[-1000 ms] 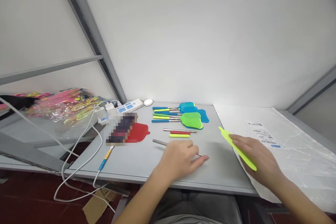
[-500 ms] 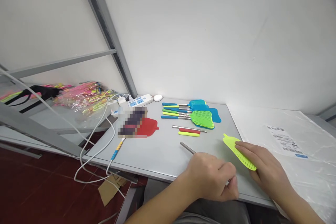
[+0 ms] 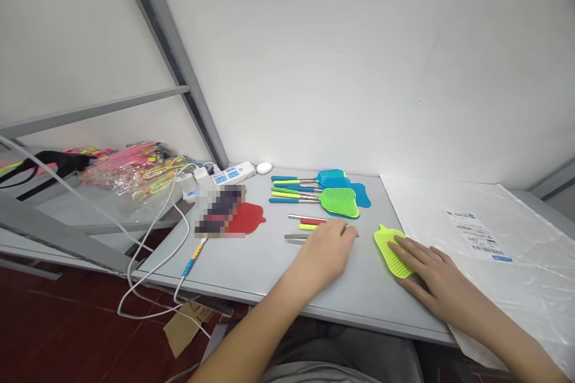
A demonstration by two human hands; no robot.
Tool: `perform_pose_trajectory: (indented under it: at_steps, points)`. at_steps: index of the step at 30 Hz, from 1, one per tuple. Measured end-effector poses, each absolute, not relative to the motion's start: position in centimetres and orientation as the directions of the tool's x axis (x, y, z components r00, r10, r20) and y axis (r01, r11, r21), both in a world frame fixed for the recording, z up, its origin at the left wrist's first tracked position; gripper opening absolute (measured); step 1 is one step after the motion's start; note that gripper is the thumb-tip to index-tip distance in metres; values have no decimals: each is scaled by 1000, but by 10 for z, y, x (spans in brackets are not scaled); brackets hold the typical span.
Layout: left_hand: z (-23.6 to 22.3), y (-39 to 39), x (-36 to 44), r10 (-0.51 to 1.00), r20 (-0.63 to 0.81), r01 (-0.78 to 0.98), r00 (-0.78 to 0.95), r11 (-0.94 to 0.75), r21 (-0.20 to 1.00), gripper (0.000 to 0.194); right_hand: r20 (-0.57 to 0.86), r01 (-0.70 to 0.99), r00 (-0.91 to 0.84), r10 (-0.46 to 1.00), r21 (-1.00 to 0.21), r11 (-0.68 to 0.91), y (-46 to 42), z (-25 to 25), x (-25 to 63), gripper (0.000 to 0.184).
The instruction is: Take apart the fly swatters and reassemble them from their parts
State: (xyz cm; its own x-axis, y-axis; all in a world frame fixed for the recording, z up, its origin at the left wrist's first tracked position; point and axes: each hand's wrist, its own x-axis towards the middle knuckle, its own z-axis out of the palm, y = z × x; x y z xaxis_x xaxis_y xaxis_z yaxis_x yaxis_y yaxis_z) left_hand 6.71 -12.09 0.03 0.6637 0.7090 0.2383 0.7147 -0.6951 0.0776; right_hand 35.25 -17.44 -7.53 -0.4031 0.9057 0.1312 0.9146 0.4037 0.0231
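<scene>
My left hand (image 3: 326, 254) is closed over a thin metal rod (image 3: 295, 236), just above the grey table. The rod's left end sticks out from under my fingers, and a tip shows past them on the right. Close behind this hand are a red handle grip (image 3: 309, 222), a yellow grip (image 3: 306, 227) and another metal rod (image 3: 296, 216). My right hand (image 3: 433, 275) holds a yellow-green fly swatter head (image 3: 393, 254), fingers across its perforated face and thumb at its near edge. The head is nearly flat, its short stem pointing away from me.
Blue and green fly swatters (image 3: 339, 201) lie together at the back. A red swatter head (image 3: 247, 218) lies left, beside a blurred patch. A power strip (image 3: 233, 175) and white cables (image 3: 186, 221) are on the left. Plastic sheeting with a label (image 3: 478, 236) covers the right side.
My left hand has moved forward and left with the metal rod, bringing it beside the loose grips. My right hand has lowered the swatter head from a tilt to nearly flat.
</scene>
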Motion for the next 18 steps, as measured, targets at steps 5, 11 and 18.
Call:
perform_pose_trajectory:
  at_steps: [5,11,18]
  points:
    - [2,-76,52,730,217,733,648,-676,82,24,89,910,-409,908,-41,413,-173,-58,349,70]
    - [9,-30,45,654,174,639,736,-756,141,21,207,858,-454,867,-161,488,-141,-14,314,44]
    - [10,-11,57,571,114,549,813,-817,173,21,217,809,-381,899,-393,437,-68,-9,255,23]
